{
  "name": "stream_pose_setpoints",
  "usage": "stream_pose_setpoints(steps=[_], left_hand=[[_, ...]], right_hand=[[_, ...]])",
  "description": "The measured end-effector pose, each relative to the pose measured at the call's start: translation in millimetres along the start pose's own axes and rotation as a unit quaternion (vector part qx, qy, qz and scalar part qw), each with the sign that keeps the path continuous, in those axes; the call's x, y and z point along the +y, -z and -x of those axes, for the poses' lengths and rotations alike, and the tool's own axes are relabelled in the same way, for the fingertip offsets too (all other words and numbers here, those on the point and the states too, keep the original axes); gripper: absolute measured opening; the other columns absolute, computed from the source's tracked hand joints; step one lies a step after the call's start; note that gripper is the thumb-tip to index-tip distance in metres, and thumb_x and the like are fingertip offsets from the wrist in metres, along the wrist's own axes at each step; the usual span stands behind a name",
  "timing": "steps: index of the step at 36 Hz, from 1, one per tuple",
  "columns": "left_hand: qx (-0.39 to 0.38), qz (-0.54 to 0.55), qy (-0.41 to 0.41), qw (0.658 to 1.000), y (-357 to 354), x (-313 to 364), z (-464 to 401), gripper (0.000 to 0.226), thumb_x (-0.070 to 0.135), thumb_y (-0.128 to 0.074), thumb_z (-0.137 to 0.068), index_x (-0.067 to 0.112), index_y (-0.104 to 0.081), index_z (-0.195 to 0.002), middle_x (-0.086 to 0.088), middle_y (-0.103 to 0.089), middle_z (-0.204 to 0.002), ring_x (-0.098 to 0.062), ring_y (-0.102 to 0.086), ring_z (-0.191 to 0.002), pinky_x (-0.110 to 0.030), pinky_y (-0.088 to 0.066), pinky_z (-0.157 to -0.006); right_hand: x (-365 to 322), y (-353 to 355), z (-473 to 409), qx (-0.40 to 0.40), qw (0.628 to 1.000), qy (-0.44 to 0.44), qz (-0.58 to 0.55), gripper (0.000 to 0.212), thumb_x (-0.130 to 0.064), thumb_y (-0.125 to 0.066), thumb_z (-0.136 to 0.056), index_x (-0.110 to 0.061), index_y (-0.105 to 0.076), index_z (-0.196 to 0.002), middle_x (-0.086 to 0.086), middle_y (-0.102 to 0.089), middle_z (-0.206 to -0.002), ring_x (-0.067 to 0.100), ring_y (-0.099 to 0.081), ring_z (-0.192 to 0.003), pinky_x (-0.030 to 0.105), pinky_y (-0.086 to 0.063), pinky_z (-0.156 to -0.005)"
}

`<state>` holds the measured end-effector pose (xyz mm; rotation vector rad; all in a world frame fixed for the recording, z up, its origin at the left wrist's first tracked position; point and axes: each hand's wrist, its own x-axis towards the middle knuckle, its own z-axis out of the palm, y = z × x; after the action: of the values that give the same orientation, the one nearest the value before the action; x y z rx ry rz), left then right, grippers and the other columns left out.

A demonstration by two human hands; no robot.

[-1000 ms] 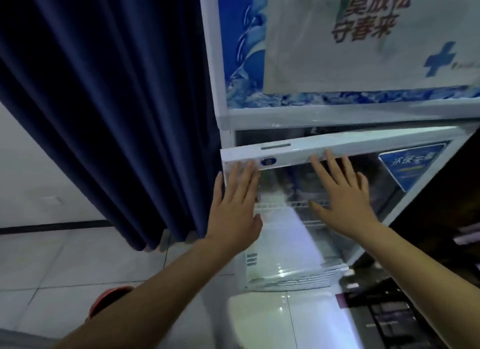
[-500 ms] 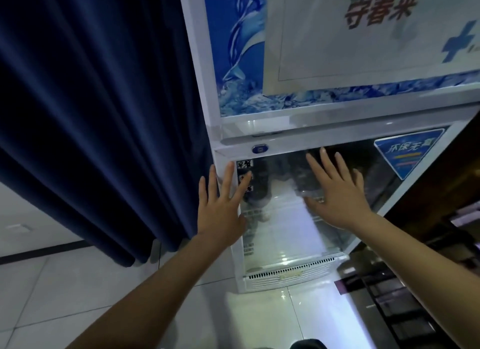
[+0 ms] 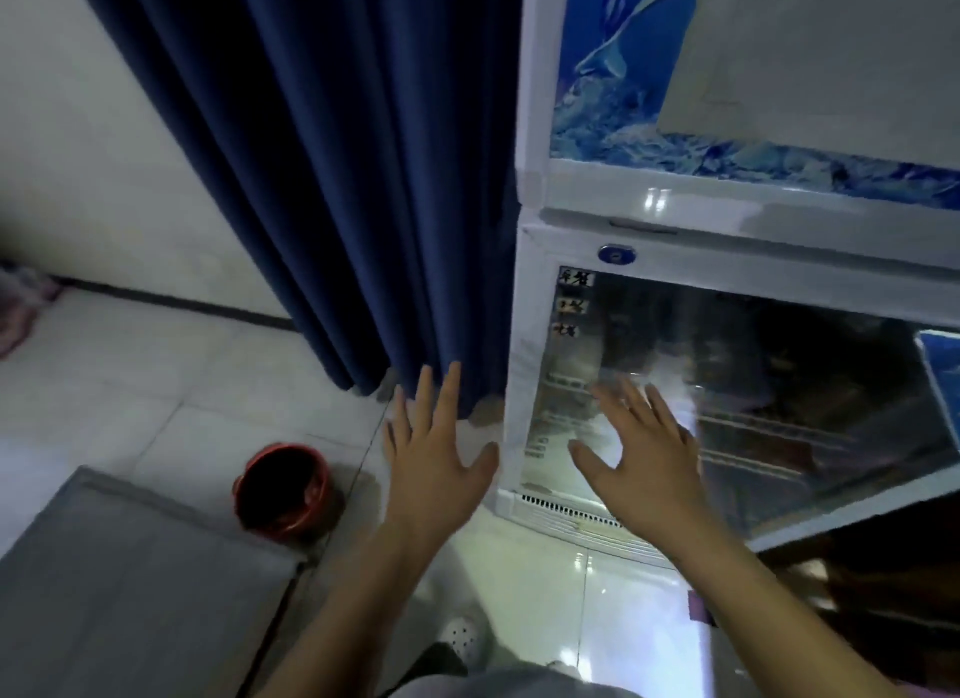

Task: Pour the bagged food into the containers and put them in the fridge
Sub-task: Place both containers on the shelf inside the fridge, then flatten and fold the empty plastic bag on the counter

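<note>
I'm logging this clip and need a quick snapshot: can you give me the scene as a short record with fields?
fridge door: glass, looks closed
left hand: open, empty, fingers spread, in front of the curtain
right hand: open, empty, in front of the door glass
floor: red bucket left of the fridge, beside a grey mat
food containers: not clearly visible
</note>
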<state>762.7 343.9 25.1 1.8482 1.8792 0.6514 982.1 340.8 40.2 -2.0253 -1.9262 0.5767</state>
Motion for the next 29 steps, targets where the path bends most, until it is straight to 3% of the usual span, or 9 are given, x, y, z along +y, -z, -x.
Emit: stream_pose_setpoints(steps=[3,7,15,20,23,29], left_hand=[[-0.015,-0.024,0.129,0.991,-5,-29,46,0.088,0.058,-0.056,-0.091,0.045,0.004,-0.154,0.007,0.01,-0.167,-0.028,0.011,-0.153,-0.046,0.003,-0.123],[-0.008,-0.066,0.22,0.973,2,-59,119,0.085,0.066,-0.053,-0.089,0.044,-0.007,-0.156,0.007,0.01,-0.167,-0.025,0.012,-0.153,-0.049,-0.003,-0.123],[0.056,-0.089,0.425,0.899,38,-83,258,0.084,0.08,-0.038,-0.083,0.046,-0.013,-0.155,0.01,0.008,-0.167,-0.023,0.011,-0.153,-0.048,-0.003,-0.124],[0.114,-0.058,0.489,0.863,56,-95,323,0.086,0.086,-0.03,-0.078,0.049,-0.013,-0.153,0.011,0.008,-0.167,-0.022,0.011,-0.153,-0.048,-0.003,-0.124],[0.139,-0.041,0.514,0.846,66,-110,354,0.082,0.081,-0.037,-0.082,0.049,-0.012,-0.153,0.009,0.007,-0.167,-0.022,0.01,-0.153,-0.045,-0.002,-0.124],[0.177,-0.003,0.518,0.837,102,-161,402,0.079,0.079,-0.041,-0.084,0.053,-0.01,-0.152,0.013,0.008,-0.166,-0.022,0.011,-0.153,-0.047,-0.004,-0.124]], right_hand=[[-11,-27,13,-0.053,0.997,0.042,-0.022,0.067,-0.059,-0.051,-0.091,-0.045,-0.025,-0.152,-0.012,-0.015,-0.165,0.015,-0.003,-0.152,0.048,-0.017,-0.118],[-29,-69,41,-0.153,0.981,0.104,-0.061,0.067,-0.062,-0.049,-0.091,-0.048,-0.023,-0.151,-0.012,-0.012,-0.165,0.015,-0.001,-0.152,0.049,-0.014,-0.119],[-88,-115,98,-0.32,0.91,0.256,-0.054,0.069,-0.064,-0.046,-0.091,-0.051,-0.016,-0.151,-0.016,-0.002,-0.166,0.012,0.008,-0.151,0.046,-0.009,-0.118],[-139,-128,137,-0.361,0.875,0.319,-0.047,0.069,-0.065,-0.044,-0.091,-0.055,-0.012,-0.151,-0.018,0.003,-0.165,0.008,0.012,-0.15,0.045,-0.002,-0.119],[-168,-138,159,-0.361,0.864,0.348,-0.031,0.07,-0.066,-0.047,-0.09,-0.055,-0.013,-0.15,-0.019,0.003,-0.165,0.009,0.011,-0.151,0.045,-0.002,-0.119],[-231,-164,198,-0.351,0.856,0.38,0.01,0.071,-0.067,-0.047,-0.09,-0.053,-0.013,-0.151,-0.018,0.002,-0.165,0.012,0.006,-0.152,0.047,-0.009,-0.12]])
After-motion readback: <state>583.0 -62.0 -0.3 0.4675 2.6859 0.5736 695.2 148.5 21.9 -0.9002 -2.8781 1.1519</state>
